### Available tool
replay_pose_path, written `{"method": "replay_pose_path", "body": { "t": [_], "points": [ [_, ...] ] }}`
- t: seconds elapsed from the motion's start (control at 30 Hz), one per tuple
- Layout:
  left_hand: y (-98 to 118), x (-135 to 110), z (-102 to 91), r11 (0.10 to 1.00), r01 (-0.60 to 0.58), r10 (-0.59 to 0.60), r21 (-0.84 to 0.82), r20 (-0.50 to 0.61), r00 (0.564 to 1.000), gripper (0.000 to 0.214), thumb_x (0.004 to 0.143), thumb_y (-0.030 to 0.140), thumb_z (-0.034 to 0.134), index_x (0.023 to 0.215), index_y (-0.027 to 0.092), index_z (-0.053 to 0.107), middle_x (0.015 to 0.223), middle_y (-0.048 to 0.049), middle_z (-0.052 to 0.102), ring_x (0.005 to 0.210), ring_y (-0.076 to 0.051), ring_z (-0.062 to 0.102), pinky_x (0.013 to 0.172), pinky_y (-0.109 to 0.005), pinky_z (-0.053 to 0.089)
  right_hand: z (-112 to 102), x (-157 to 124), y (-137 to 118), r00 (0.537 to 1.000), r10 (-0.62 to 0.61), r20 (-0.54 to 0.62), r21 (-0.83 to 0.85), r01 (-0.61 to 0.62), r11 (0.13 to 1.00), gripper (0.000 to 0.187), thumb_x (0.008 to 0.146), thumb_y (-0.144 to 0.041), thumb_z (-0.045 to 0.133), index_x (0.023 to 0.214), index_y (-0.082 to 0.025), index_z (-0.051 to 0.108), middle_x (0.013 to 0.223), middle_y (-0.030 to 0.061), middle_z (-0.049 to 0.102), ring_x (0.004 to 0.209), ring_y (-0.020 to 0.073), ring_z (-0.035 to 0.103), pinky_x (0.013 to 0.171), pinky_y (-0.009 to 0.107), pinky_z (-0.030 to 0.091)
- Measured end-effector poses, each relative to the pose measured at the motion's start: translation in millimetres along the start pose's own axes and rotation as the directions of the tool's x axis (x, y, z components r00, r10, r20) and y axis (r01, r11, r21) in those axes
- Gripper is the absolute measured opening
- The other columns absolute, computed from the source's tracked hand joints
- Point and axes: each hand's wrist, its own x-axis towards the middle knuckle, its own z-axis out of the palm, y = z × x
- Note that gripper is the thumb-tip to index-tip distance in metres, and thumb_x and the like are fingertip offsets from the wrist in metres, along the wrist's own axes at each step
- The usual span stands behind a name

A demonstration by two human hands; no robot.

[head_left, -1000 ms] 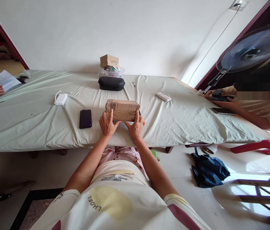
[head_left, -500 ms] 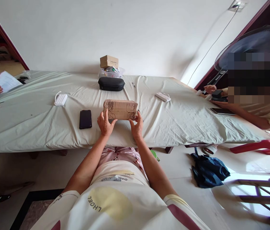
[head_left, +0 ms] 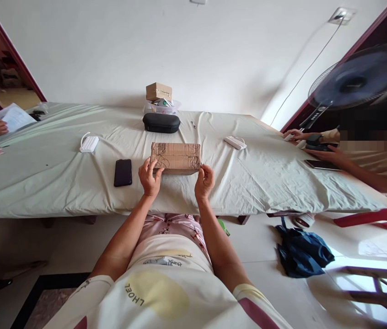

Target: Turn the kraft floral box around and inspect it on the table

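Note:
A brown cardboard box [head_left: 175,156] with dark scribbled loops at its corners sits on the cloth in front of me. My left hand [head_left: 150,176] grips its left front corner, thumb along the near side and fingers at the left end. At the right front corner, my right hand [head_left: 204,180] has its fingers curled and pinched against the box edge. Left of the box lies a black phone [head_left: 122,172]. Behind it rests a black zip case [head_left: 161,123].
A pale green cloth [head_left: 59,183] covers the table. White devices with loops lie left [head_left: 89,144] and right [head_left: 235,142]. At the back, a small carton [head_left: 159,92] tops a clear plastic tub [head_left: 161,108]. Other people's hands show at both sides; a fan [head_left: 354,84] stands right.
My right hand has shifted slightly right, its fingers now curled together at the box corner. The box appears tilted a little differently, showing more of its top. The view has shifted slightly.

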Motion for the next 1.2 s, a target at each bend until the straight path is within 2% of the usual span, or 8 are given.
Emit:
{"method": "replay_pose_path", "body": {
  "t": [0.23, 0.53, 0.67, 0.77, 0.83, 0.93, 1.07, 1.2],
  "points": [
    [4, 31, 11.0, 0.997, 0.021, -0.015, -0.070, 0.085, 0.996, 0.028, 0.105, 0.040, 0.055, 0.120, 0.021, 0.069, 0.138, -0.0160, 0.067, 0.140, -0.028, 0.056, 0.118, -0.045, 0.042, 13, 39, -5, 0.991, 0.049, 0.127, -0.020, -0.047, 0.999, 0.032, 0.102, -0.036, 0.043, 0.108, -0.022, 0.072, 0.106, 0.0091, 0.072, 0.101, 0.0225, 0.065, 0.086, 0.036, 0.056],
    [2, 41, 24.8, 0.990, 0.075, -0.067, -0.116, 0.073, 0.995, 0.033, 0.105, 0.029, 0.045, 0.131, 0.021, 0.064, 0.136, -0.0129, 0.069, 0.130, -0.024, 0.062, 0.116, -0.042, 0.045, 37, 55, 0, 0.992, 0.083, 0.092, -0.060, -0.078, 0.995, 0.032, 0.103, -0.035, 0.041, 0.106, -0.020, 0.069, 0.102, 0.0092, 0.071, 0.097, 0.0215, 0.065, 0.091, 0.037, 0.054],
    [22, 41, 30.0, 0.985, 0.163, -0.160, -0.050, 0.062, 0.985, 0.034, 0.100, 0.040, 0.058, 0.127, 0.020, 0.063, 0.135, -0.0166, 0.066, 0.130, -0.031, 0.059, 0.114, -0.047, 0.046, 44, 50, -9, 0.992, 0.110, 0.067, -0.116, -0.102, 0.988, 0.028, 0.099, -0.045, 0.053, 0.106, -0.020, 0.064, 0.104, 0.0099, 0.068, 0.097, 0.0234, 0.063, 0.093, 0.041, 0.054],
    [41, 42, 34.0, 0.963, 0.268, -0.270, 0.037, 0.060, 0.961, 0.057, 0.091, 0.058, 0.069, 0.131, 0.019, 0.060, 0.141, -0.0216, 0.060, 0.133, -0.041, 0.053, 0.107, -0.054, 0.049, 52, 45, -20, 0.992, 0.112, 0.064, -0.247, -0.093, 0.964, 0.043, 0.090, -0.057, 0.067, 0.111, -0.020, 0.060, 0.113, 0.0130, 0.064, 0.110, 0.0294, 0.060, 0.100, 0.048, 0.051],
    [51, 42, 35.2, 0.950, 0.306, -0.309, 0.068, 0.051, 0.950, 0.067, 0.088, 0.064, 0.070, 0.135, 0.018, 0.057, 0.143, -0.0240, 0.057, 0.134, -0.044, 0.050, 0.103, -0.056, 0.050, 57, 41, -29, 0.989, 0.134, 0.064, -0.322, -0.106, 0.941, 0.053, 0.088, -0.064, 0.068, 0.116, -0.021, 0.058, 0.119, 0.0156, 0.060, 0.119, 0.0339, 0.056, 0.101, 0.051, 0.049],
    [60, 42, 34.4, 0.942, 0.318, -0.325, 0.113, 0.056, 0.944, 0.073, 0.088, 0.070, 0.068, 0.138, 0.018, 0.056, 0.144, -0.0247, 0.056, 0.132, -0.045, 0.050, 0.101, -0.056, 0.051, 60, 39, -38, 0.981, 0.184, 0.066, -0.387, -0.145, 0.911, 0.056, 0.090, -0.069, 0.063, 0.118, -0.021, 0.055, 0.126, 0.0176, 0.056, 0.126, 0.0368, 0.052, 0.100, 0.053, 0.047],
    [59, 45, 31.6, 0.927, 0.342, -0.357, 0.155, 0.079, 0.931, 0.072, 0.088, 0.069, 0.068, 0.138, 0.019, 0.056, 0.144, -0.0226, 0.056, 0.132, -0.043, 0.051, 0.101, -0.054, 0.051, 55, 45, -38, 0.969, 0.221, 0.108, -0.406, -0.160, 0.900, 0.052, 0.088, -0.066, 0.067, 0.115, -0.023, 0.056, 0.125, 0.0142, 0.058, 0.122, 0.0329, 0.054, 0.100, 0.050, 0.047],
    [41, 46, 31.2, 0.958, 0.285, -0.286, 0.024, 0.073, 0.955, 0.050, 0.094, 0.056, 0.067, 0.132, 0.022, 0.060, 0.142, -0.0179, 0.061, 0.131, -0.038, 0.055, 0.105, -0.049, 0.050, 46, 51, -22, 0.974, 0.167, 0.153, -0.210, -0.133, 0.969, 0.035, 0.091, -0.054, 0.068, 0.106, -0.023, 0.061, 0.113, 0.0084, 0.063, 0.108, 0.0240, 0.059, 0.099, 0.041, 0.050]
  ]
}}
